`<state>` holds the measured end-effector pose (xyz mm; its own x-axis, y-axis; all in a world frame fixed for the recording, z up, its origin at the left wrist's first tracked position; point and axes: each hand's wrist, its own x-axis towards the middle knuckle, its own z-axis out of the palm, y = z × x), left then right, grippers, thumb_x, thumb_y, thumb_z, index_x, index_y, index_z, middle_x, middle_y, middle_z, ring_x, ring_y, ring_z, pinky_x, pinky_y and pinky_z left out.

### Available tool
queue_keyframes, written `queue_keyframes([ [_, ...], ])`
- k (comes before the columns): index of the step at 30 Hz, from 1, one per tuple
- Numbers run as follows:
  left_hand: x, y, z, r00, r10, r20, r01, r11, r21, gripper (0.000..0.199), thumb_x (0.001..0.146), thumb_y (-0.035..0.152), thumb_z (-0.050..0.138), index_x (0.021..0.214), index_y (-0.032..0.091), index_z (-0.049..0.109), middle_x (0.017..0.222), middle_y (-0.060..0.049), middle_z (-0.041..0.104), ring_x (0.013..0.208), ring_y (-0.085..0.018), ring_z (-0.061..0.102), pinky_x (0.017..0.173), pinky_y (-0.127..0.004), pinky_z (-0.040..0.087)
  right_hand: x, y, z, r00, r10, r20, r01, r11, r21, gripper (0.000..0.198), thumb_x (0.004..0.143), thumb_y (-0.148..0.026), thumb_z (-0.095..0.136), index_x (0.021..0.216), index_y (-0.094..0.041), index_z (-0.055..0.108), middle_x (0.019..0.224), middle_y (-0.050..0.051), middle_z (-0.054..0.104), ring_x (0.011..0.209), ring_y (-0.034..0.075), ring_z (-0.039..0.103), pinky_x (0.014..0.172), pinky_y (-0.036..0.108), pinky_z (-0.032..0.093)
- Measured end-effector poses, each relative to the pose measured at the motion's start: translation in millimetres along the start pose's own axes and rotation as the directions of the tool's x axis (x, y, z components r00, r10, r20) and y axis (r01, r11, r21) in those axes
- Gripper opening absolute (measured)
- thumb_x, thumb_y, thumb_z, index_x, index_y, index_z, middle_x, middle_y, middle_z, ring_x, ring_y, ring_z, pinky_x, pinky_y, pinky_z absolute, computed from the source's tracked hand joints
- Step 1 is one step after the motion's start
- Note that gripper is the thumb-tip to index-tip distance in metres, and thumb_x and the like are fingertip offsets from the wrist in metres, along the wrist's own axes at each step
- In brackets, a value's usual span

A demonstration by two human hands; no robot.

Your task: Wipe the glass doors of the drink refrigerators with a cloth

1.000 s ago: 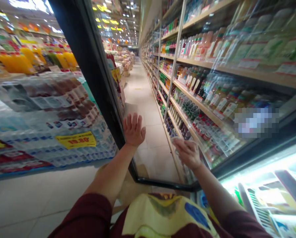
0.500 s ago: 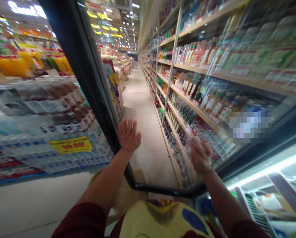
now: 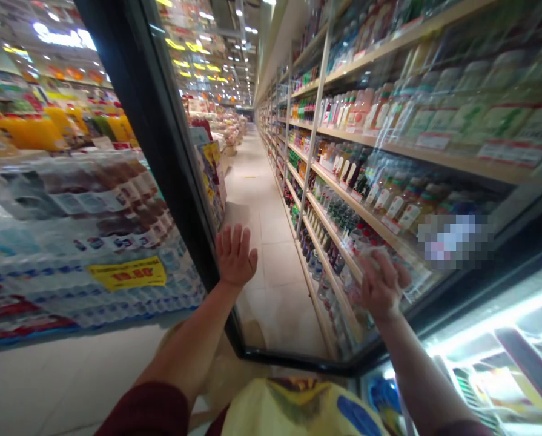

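A black-framed glass door (image 3: 275, 309) stands swung out in front of me. My left hand (image 3: 237, 255) lies flat against its glass beside the left frame bar, fingers spread, holding nothing. Against the pane farther right, my right hand (image 3: 382, 284) is bent with its fingers curled together. A pale, crumpled cloth (image 3: 369, 257) shows at its fingertips; blur and the glass's shine hide its exact shape. Bottles on wooden shelves (image 3: 370, 209) appear in the glass behind that hand.
Lit cooler shelves (image 3: 502, 387) with packages stand at the lower right. Shrink-wrapped bottle packs (image 3: 93, 224) with a yellow price sign (image 3: 128, 272) are stacked on the left. A tiled aisle (image 3: 247, 200) runs ahead, seen through the glass.
My right hand has slid to the right and slightly down across the glass. My left hand stays on the same spot by the frame; the view has tilted slightly.
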<state>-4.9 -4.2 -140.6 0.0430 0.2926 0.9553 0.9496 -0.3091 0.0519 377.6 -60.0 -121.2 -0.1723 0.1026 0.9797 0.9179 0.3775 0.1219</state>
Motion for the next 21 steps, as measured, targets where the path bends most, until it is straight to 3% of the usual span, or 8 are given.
queue_keyframes([
  [4,3,2,-1,0.998,0.044,-0.035,-0.043,0.999,0.029,0.058,0.102,0.045,0.039,0.147,0.012,0.055,0.151,-0.021,0.052,0.157,-0.029,0.021,0.131,-0.053,0.010,54,2,14,0.939,0.202,-0.279,-0.230,0.970,-0.073,0.044,0.093,-0.013,0.053,0.134,-0.021,0.068,0.141,0.015,0.062,0.123,0.032,0.058,0.100,0.052,0.047],
  [6,4,3,-3,0.998,0.054,-0.040,-0.052,0.998,0.045,0.058,0.102,0.045,0.039,0.146,0.012,0.055,0.150,-0.020,0.053,0.157,-0.029,0.023,0.131,-0.053,0.011,42,-26,22,0.972,0.135,-0.191,-0.142,0.990,-0.023,0.048,0.092,-0.009,0.053,0.138,-0.021,0.065,0.142,0.015,0.062,0.121,0.031,0.057,0.099,0.050,0.045],
  [8,4,4,-4,0.998,0.046,-0.036,-0.044,0.997,0.067,0.057,0.102,0.047,0.038,0.144,0.013,0.057,0.149,-0.020,0.054,0.156,-0.029,0.025,0.131,-0.052,0.012,19,-60,25,0.999,-0.046,-0.005,0.046,0.994,0.099,0.047,0.092,-0.007,0.055,0.134,-0.024,0.067,0.135,0.009,0.068,0.113,0.026,0.059,0.095,0.042,0.046],
  [10,4,5,-5,0.998,0.046,-0.044,-0.042,0.996,0.079,0.056,0.102,0.047,0.039,0.143,0.013,0.059,0.148,-0.019,0.055,0.156,-0.028,0.026,0.131,-0.051,0.013,11,-82,24,0.967,-0.211,0.146,0.176,0.960,0.219,0.043,0.094,-0.009,0.056,0.129,-0.029,0.070,0.125,0.001,0.073,0.104,0.021,0.060,0.092,0.036,0.045],
  [12,4,6,-6,0.995,0.068,-0.067,-0.063,0.996,0.065,0.055,0.102,0.044,0.041,0.145,0.014,0.057,0.149,-0.019,0.054,0.156,-0.028,0.025,0.131,-0.050,0.013,30,-84,22,0.971,-0.188,0.149,0.149,0.960,0.235,0.042,0.096,-0.013,0.058,0.130,-0.034,0.070,0.121,-0.002,0.075,0.103,0.020,0.059,0.094,0.036,0.044],
  [17,6,10,-10,0.994,0.077,-0.082,-0.077,0.997,0.006,0.055,0.102,0.040,0.043,0.151,0.015,0.051,0.153,-0.017,0.050,0.157,-0.028,0.023,0.131,-0.050,0.012,109,-64,29,0.984,0.110,-0.142,-0.089,0.986,0.144,0.047,0.095,-0.011,0.055,0.137,-0.031,0.065,0.138,0.004,0.066,0.117,0.024,0.055,0.102,0.044,0.042],
  [19,8,12,-13,0.993,0.085,-0.086,-0.084,0.996,0.022,0.055,0.102,0.039,0.043,0.151,0.015,0.050,0.154,-0.017,0.049,0.157,-0.028,0.024,0.131,-0.049,0.012,101,-78,35,0.986,0.100,-0.131,-0.082,0.987,0.136,0.049,0.096,-0.011,0.054,0.140,-0.029,0.063,0.141,0.005,0.065,0.115,0.024,0.055,0.100,0.044,0.042],
  [21,9,14,-15,0.987,0.115,-0.111,-0.110,0.993,0.051,0.054,0.102,0.037,0.044,0.152,0.015,0.049,0.154,-0.017,0.050,0.157,-0.027,0.023,0.131,-0.048,0.013,73,-103,39,0.998,-0.046,0.036,0.039,0.983,0.178,0.053,0.096,-0.012,0.051,0.146,-0.031,0.058,0.141,0.003,0.066,0.110,0.023,0.055,0.097,0.041,0.043],
])
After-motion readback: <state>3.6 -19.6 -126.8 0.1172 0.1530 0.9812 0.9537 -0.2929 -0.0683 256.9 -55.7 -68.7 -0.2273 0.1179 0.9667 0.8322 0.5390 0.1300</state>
